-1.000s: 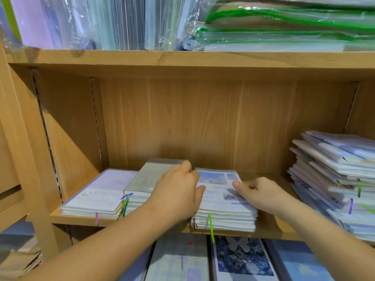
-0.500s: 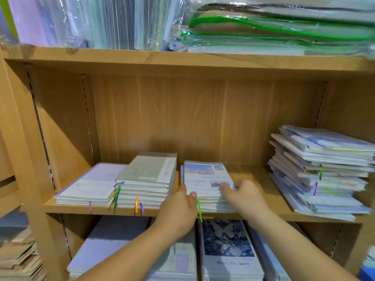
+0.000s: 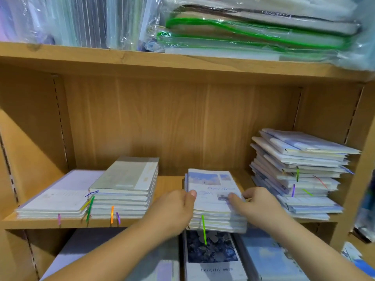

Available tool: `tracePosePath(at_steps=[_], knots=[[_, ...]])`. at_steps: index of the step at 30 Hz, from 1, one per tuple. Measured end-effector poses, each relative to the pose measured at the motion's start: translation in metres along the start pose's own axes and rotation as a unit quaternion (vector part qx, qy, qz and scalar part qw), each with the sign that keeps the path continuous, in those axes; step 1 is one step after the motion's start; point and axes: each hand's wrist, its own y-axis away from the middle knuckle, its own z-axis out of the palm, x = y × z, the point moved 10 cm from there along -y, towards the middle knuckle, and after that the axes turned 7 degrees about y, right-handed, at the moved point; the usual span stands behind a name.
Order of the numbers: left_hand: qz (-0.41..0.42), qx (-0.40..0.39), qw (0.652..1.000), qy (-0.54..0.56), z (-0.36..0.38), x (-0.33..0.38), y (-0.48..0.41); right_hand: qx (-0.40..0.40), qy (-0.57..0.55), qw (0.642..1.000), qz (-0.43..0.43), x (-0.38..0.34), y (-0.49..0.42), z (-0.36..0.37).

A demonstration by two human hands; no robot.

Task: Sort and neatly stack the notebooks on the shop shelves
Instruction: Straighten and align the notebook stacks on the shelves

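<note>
Okay, head view: both my hands are on the sky stack (image 3: 215, 199), the short pile of notebooks with the blue-sky cover, sitting at the front edge of the shelf (image 3: 168, 183). My left hand (image 3: 172, 209) clamps its left side, thumb flat on the top cover, fingers curled down the edge. My right hand (image 3: 257, 207) grips its right side the same way, thumb on the cover, fingers wrapped round the far edge. A green ribbon (image 3: 203, 228) dangles from the stack's front, down past the shelf lip.

Left of the sky stack, across a gap of bare shelf, sits the grey stack (image 3: 125, 183), squared up, with orange and purple ribbons poking out the front. Further left, hard against that one, lies the low lilac stack (image 3: 58, 195). Right of the sky stack, just beside my right hand, the tall pile (image 3: 300, 171) is ragged, its notebooks fanned at different angles. Below the sky stack, one level down, a dark butterfly notebook (image 3: 211, 258) lies face up. Above it, plastic-wrapped packs (image 3: 243, 31) crowd the top level.
</note>
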Motion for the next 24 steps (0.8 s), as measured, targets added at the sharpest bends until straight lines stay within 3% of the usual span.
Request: tracePosePath(at_steps=[4,8,18,24], knots=[[-0.041,0.008,0.998,-0.040,-0.014,-0.012,-0.050,-0.072,0.028,0.997,0.017,0.001,-0.036,0.003],[-0.116,-0.075,0.973,0.187,0.024,-0.037,-0.066,-0.128,-0.057,0.986,0.095,0.007,-0.057,0.018],[-0.083,-0.092,0.944,0.306,0.045,-0.038,-0.066,-0.146,-0.108,0.978,0.102,0.011,-0.054,0.031],[-0.089,-0.088,0.956,0.265,0.051,-0.044,-0.075,-0.150,-0.099,0.978,0.108,0.016,-0.053,0.031]])
